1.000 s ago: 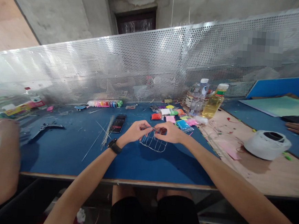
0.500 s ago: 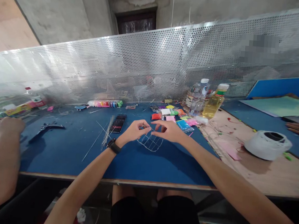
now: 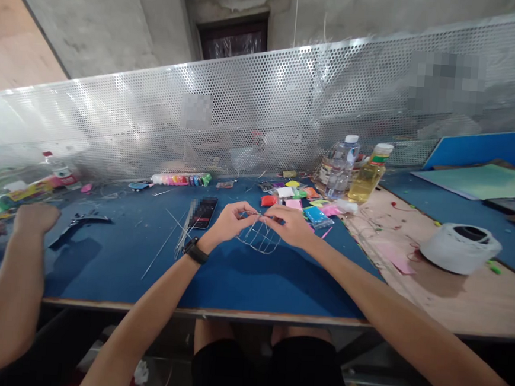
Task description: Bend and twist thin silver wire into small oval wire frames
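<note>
Hands meet over the middle of a blue desk, both pinching the top edge of a small wire grid. Your left hand has its fingers curled closed on the grid's upper left edge, a dark watch on that wrist. Your right hand is closed on the upper right edge, fingertips nearly touching the left hand's. The wire grid hangs below the two hands, tilted, its lower edge just above or on the desk; you cannot tell which.

At 10 o'clock from your hands lies a dark phone, with a bundle of thin wire rods just beside it. At 1 o'clock, small coloured packets lie scattered near your right hand. Further out at 1 o'clock stand a clear water bottle and a bottle of yellow liquid, side by side against a perforated metal screen that runs along the far edge of the desk. At 3 o'clock, well apart, a white roll of tape sits on a bare wooden surface.

At 9 o'clock, another person's hand rests on the desk, near a dark tool.
</note>
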The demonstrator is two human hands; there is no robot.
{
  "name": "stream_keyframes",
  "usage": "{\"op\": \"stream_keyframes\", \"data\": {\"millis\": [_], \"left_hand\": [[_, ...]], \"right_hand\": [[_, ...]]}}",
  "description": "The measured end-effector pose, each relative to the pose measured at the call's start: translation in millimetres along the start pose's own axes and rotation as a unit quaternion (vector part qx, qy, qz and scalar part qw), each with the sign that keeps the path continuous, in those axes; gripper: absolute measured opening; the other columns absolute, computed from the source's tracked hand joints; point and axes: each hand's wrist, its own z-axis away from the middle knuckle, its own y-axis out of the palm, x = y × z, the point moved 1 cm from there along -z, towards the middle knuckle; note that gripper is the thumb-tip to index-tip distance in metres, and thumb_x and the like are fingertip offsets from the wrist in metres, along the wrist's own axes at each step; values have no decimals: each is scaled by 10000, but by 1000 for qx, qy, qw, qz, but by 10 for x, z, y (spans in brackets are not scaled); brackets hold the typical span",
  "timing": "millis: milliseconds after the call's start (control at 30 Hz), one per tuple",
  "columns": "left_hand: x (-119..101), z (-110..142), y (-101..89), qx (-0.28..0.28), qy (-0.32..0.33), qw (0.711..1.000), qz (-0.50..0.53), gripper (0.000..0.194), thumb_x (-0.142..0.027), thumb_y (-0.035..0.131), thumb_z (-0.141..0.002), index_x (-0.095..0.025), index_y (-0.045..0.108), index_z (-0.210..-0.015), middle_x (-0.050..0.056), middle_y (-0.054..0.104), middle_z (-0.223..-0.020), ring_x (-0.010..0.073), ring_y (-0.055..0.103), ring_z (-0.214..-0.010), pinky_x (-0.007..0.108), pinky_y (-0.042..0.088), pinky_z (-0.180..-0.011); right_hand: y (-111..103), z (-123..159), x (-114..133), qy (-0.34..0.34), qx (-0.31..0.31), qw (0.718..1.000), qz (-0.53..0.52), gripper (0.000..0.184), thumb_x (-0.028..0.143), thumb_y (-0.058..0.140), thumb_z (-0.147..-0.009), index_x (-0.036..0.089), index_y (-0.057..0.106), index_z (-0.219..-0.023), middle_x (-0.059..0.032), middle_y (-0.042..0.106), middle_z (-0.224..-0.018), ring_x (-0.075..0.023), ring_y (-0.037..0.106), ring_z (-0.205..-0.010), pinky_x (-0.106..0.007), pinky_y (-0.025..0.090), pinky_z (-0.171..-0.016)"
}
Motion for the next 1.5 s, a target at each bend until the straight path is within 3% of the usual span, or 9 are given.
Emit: {"op": "stream_keyframes", "data": {"millis": [233, 400, 567, 667, 767, 867, 967, 1100, 1500], "left_hand": [[-20, 12, 18, -11, -9, 1000, 18, 289, -449, 679, -803, -168, 624, -849, -24, 589, -652, 38, 405, -410, 184, 303, -389], [-17, 28, 45, -23, 0, 1000, -8, 293, -442, 702, -778, -155, 650, -791, 17, 656, -721, 46, 427, -449, 193, 314, -411], [5, 54, 100, 2, 3, 999, -41, 291, -443, 694, -786, -152, 693, -797, 12, 643, -658, 51, 405, -447, 204, 290, -420], [25, 36, 105, -13, 12, 999, -47, 294, -443, 698, -781, -149, 703, -799, 27, 667, -701, 65, 458, -491, 206, 327, -448], [66, 2, 74, -26, 2, 999, -33, 297, -445, 704, -774, -149, 695, -804, 28, 674, -737, 73, 496, -516, 204, 367, -461], [108, -25, 31, -36, -27, 999, -25, 313, -462, 699, -771, -152, 690, -813, -5, 617, -640, 62, 443, -446, 200, 340, -410], [119, -34, 3, -53, -39, 998, -13, 315, -460, 702, -766, -153, 685, -832, -15, 595, -624, 62, 444, -438, 197, 349, -398], [103, -28, 4, -56, -37, 998, 5, 310, -450, 707, -763, -150, 669, -834, -5, 614, -676, 61, 464, -461, 194, 382, -417], [118, -18, -6, -49, -3, 998, -40, 323, -455, 680, -792, -136, 706, -838, 10, 617, -652, 68, 462, -492, 195, 352, -453]], "right_hand": [[52, 6, 89, 19, -28, 999, 22, 424, 536, 431, -947, 211, 651, -786, -73, 644, -800, -187, 558, -712, -331, 425, -714], [17, -53, 47, 110, -27, 988, -104, 553, 592, 349, -953, 210, 633, -672, -54, 628, -657, -179, 578, -628, -333, 446, -672], [44, -79, -105, 254, 98, 931, -244, 451, 561, 573, -844, 202, 645, -581, -48, 592, -570, -149, 523, -520, -325, 434, -571], [68, -79, -142, 315, 108, 900, -280, 417, 526, 609, -820, 190, 643, -574, -57, 588, -577, -145, 511, -506, -328, 432, -550], [15, -85, -113, 262, 35, 942, -205, 434, 555, 542, -860, 191, 653, -652, -65, 616, -646, -166, 541, -575, -342, 449, -599], [-71, -72, -50, 125, -39, 988, -76, 326, 503, 536, -887, 218, 692, -885, -65, 671, -855, -193, 586, -736, -346, 460, -687], [-78, -42, -7, 32, -11, 999, 2, 303, 432, 515, -922, 271, 678, -1120, -65, 648, -1109, -208, 596, -874, -351, 462, -751], [8, -15, 3, 9, 7, 997, 70, 361, 408, 446, -967, 323, 620, -1272, -59, 616, -1211, -244, 593, -989, -370, 455, -809], [137, -82, -20, -2, -20, 999, -36, 203, 328, 543, -927, 198, 700, -925, -97, 621, -1030, -209, 596, -961, -373, 489, -837]]}}
